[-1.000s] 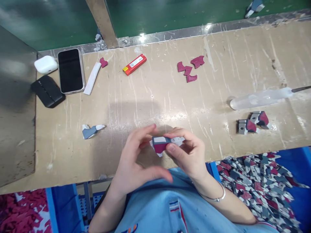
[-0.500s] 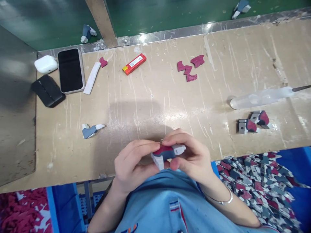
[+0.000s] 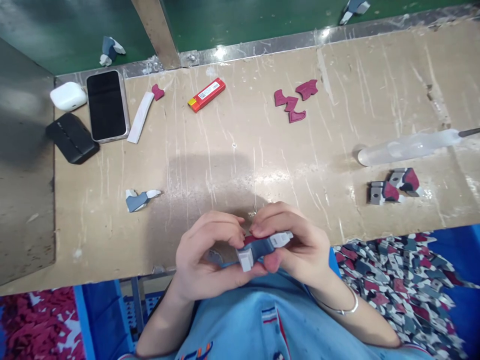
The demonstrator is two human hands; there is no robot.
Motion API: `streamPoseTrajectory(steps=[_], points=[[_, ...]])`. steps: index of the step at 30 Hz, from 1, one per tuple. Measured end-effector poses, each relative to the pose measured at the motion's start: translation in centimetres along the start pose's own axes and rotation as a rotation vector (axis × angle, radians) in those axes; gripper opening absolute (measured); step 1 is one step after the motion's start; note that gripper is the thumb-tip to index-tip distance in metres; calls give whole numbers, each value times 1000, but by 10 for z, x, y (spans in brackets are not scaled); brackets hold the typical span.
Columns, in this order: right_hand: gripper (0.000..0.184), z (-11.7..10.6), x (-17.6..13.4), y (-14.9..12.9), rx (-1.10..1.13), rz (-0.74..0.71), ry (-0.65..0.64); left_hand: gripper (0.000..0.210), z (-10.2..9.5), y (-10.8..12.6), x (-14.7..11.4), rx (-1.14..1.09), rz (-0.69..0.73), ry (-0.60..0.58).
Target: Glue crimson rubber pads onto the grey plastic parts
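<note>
Bench (image 3: 232,175): near edge below the part.
Hands: left hand (image 3: 200,255), right hand (image 3: 303,245) – fingers and thumbs of both grasping one part.
Part (image 3: 262,248): between the fingertips, equally near both; long axis crosswise, right end tilted away from the body.
Maroon face (image 3: 255,240): mostly finger-covered – underside unseen.

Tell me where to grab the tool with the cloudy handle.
Probably the middle of the handle, from above, pinching across its width. It lies on its side on the table and is far thicker than the shaft, which runs out of frame. Two grey-and-red pieces sit close on the near side.
</note>
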State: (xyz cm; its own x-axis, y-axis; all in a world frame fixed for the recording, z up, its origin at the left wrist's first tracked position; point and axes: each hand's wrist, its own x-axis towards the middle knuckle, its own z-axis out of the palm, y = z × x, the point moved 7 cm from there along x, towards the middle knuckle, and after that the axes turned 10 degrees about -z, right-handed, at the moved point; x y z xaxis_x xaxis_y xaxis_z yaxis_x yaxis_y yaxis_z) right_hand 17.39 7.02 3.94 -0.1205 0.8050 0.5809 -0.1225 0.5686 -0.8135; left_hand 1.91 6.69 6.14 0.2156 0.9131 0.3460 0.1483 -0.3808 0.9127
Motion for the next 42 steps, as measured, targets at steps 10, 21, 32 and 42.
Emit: streamPoseTrajectory(steps=[10, 21, 32, 42], points=[[19, -1, 2, -9, -133, -157, 24, 27, 5, -14, -6, -100, -46, 39], [20, -6, -7, -1, -177, -82, 165, 78, 3, -7, -2, -50, -4, -53], [28, -11, -11, 15, -65, 156, 282, 56, 16, -19, -5, -115, -216, 34], [23, -9, -14, 15, -139, 46, 294, 46, 26, -19, -10, -207, -254, 176]])
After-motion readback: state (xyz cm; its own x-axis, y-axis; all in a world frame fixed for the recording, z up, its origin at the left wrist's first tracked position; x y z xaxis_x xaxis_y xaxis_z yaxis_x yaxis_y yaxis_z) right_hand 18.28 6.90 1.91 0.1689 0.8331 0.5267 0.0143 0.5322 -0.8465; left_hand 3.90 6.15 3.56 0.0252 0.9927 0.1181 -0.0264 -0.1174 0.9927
